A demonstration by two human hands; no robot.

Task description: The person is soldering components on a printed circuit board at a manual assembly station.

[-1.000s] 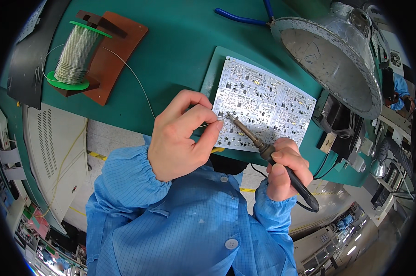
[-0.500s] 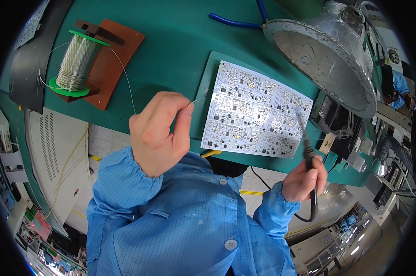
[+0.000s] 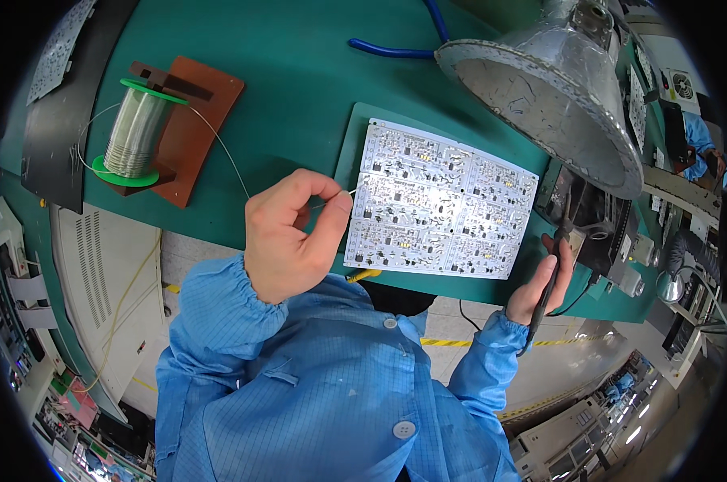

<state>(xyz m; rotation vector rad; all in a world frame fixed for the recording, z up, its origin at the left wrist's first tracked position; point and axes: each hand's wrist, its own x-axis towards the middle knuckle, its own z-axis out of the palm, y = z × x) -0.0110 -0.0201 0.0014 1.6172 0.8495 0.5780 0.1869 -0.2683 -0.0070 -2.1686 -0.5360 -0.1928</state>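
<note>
My left hand (image 3: 291,241) pinches solder wire (image 3: 233,161) between thumb and forefinger, a short end poking out beside the left edge of a white circuit board panel (image 3: 415,210). The wire runs back to a solder spool (image 3: 132,132) with green flanges on a brown stand (image 3: 206,120). In my right hand (image 3: 532,296) is a soldering iron (image 3: 563,231) with a dark handle, right of the panel. Its front end points away from me, over a dark soldering iron stand (image 3: 592,210); the tip is hard to make out there.
A worn metal lamp-like hood (image 3: 556,104) overhangs the panel's far right. Blue-handled pliers (image 3: 391,50) lie at the back of the green bench (image 3: 283,88). A yellow-handled object (image 3: 365,275) shows at the front edge. Another person (image 3: 701,145) is at far right.
My right hand has carried the soldering iron right, from over the panel's right edge to the dark stand. My left hand has shifted slightly right, bringing the solder end up to the panel.
</note>
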